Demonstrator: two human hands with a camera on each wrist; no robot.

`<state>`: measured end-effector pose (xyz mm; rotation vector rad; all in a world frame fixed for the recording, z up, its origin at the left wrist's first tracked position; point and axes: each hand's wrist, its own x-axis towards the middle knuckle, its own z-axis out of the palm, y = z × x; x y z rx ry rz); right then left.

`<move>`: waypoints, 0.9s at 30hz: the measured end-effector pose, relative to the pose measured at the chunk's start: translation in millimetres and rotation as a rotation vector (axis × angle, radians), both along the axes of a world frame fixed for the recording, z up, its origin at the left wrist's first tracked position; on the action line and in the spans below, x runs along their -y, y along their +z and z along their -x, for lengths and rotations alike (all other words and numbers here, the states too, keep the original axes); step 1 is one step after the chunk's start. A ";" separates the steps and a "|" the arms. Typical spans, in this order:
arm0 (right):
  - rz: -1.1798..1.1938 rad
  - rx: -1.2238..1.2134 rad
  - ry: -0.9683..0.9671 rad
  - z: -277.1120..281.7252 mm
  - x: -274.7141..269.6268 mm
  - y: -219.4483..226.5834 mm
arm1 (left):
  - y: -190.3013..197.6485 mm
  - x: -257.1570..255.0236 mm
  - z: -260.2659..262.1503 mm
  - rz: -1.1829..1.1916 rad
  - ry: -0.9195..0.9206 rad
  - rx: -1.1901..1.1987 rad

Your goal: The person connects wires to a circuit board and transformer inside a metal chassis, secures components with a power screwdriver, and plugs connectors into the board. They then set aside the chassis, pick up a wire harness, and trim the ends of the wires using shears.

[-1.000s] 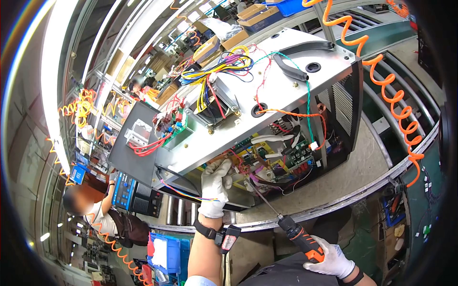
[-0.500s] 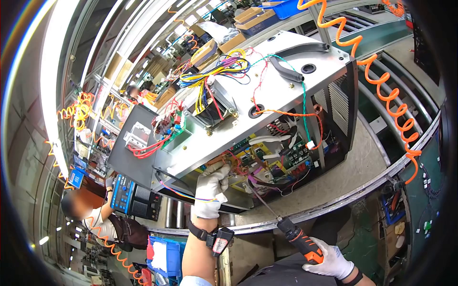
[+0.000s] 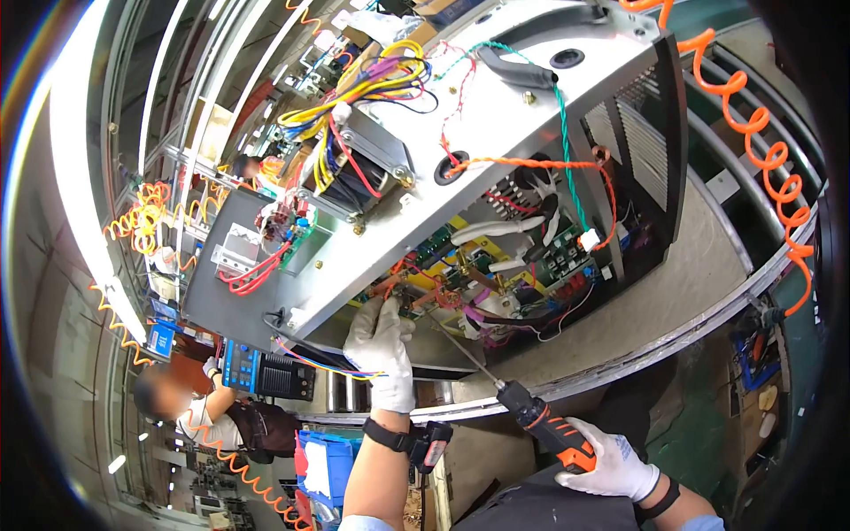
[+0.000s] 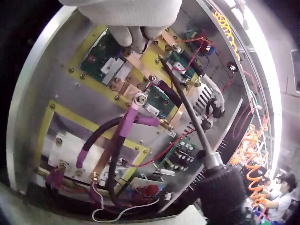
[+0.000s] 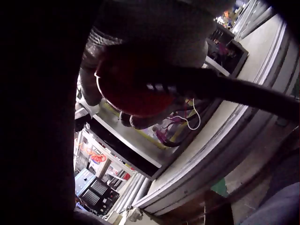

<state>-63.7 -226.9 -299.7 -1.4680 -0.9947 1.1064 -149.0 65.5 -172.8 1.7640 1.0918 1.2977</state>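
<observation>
My gloved left hand (image 3: 381, 350) reaches into an open metal machine cabinet (image 3: 354, 252), its fingers bent down among circuit boards and copper bars. In the left wrist view its fingertips (image 4: 136, 40) are right at a copper strip (image 4: 138, 65); I cannot tell whether they pinch a small part. My gloved right hand (image 3: 611, 465) grips an orange and black electric screwdriver (image 3: 547, 425) outside the cabinet. Its long bit (image 4: 190, 105) slants inside, the tip by the copper bars, close to the left fingertips. Purple-sleeved black cables (image 4: 124, 126) run below the bit.
Loose yellow and blue wires (image 3: 381, 80) lie on the cabinet top, and twisted orange and green wires hang down its side. Rollers (image 3: 726, 177) and a metal rail edge surround it. An orange coiled hose (image 3: 753, 115) hangs right. Another person (image 3: 212, 411) stands left beside a blue-black machine (image 3: 266, 367).
The head view has shifted, so the cabinet looks larger and further left. The screwdriver bit has moved left, past the purple sleeve. My left hand stays inside the cabinet; my right still grips the screwdriver.
</observation>
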 end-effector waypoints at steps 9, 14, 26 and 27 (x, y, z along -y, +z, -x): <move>-0.058 -0.036 -0.014 4.7 -27.1 -9.5 | -11.9 -4.2 -4.6 -0.036 -0.006 0.126; -0.033 -0.074 -0.001 6.4 -35.7 -4.9 | -12.1 -7.1 -3.5 0.015 -0.006 0.125; -0.088 -0.026 -0.061 20.3 -42.2 -12.3 | -17.3 -13.3 0.0 -0.083 -0.050 0.101; -0.089 -0.027 -0.069 22.5 -42.5 -12.1 | -18.3 -14.3 1.1 -0.083 -0.058 0.101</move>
